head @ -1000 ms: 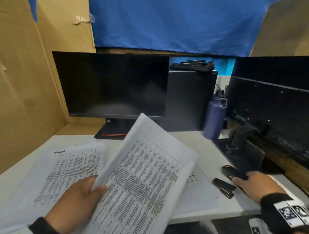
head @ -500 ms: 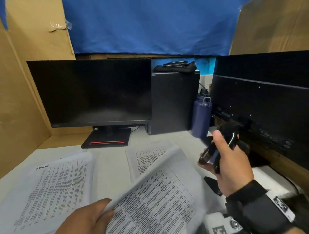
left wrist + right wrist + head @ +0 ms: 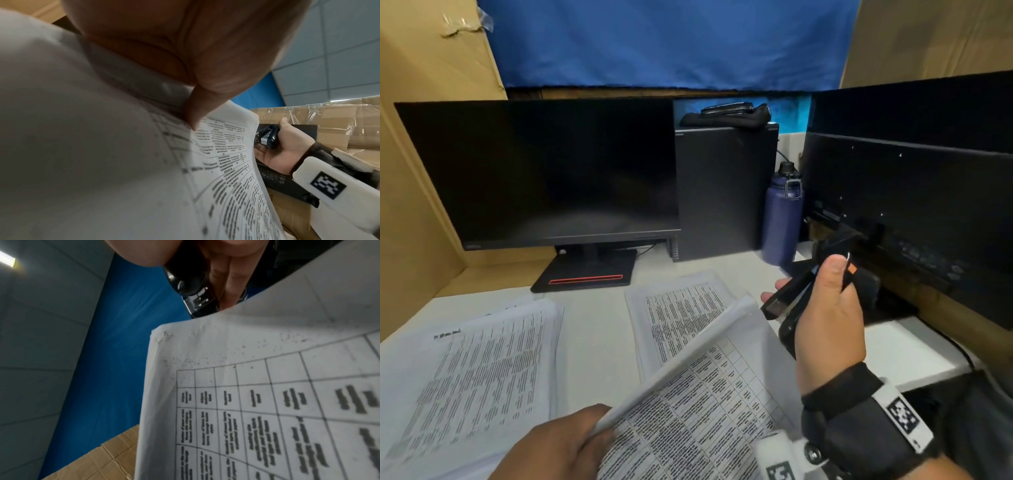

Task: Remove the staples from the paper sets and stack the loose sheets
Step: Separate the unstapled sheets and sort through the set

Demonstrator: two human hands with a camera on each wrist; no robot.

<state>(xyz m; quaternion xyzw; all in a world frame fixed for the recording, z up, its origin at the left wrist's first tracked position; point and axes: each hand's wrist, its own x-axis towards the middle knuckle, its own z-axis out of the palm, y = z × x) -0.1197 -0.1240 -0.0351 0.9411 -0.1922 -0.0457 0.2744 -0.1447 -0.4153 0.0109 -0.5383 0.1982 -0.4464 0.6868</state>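
Observation:
My left hand (image 3: 558,445) grips a printed paper set (image 3: 698,394) by its near edge, thumb on top, and holds it tilted above the white desk (image 3: 592,329). The left wrist view shows the thumb (image 3: 195,65) pressed on the sheets (image 3: 226,162). To the right, my raised right hand (image 3: 828,315) grips a black staple tool (image 3: 787,298) with an orange mark, just past the set's far corner. In the right wrist view the tool (image 3: 189,285) sits right behind a dimpled paper corner (image 3: 164,334). No staple shows there.
A stack of printed sheets (image 3: 472,370) lies at the left of the desk, and more sheets (image 3: 678,308) lie in the middle. Behind stand a dark monitor (image 3: 544,171), a black computer tower (image 3: 726,192) and a blue bottle (image 3: 780,216). Black equipment (image 3: 911,205) fills the right side.
My right hand picked the black tool up off the desk at the right and raised it toward the paper's far corner. My left hand lowered the paper set and drew it closer.

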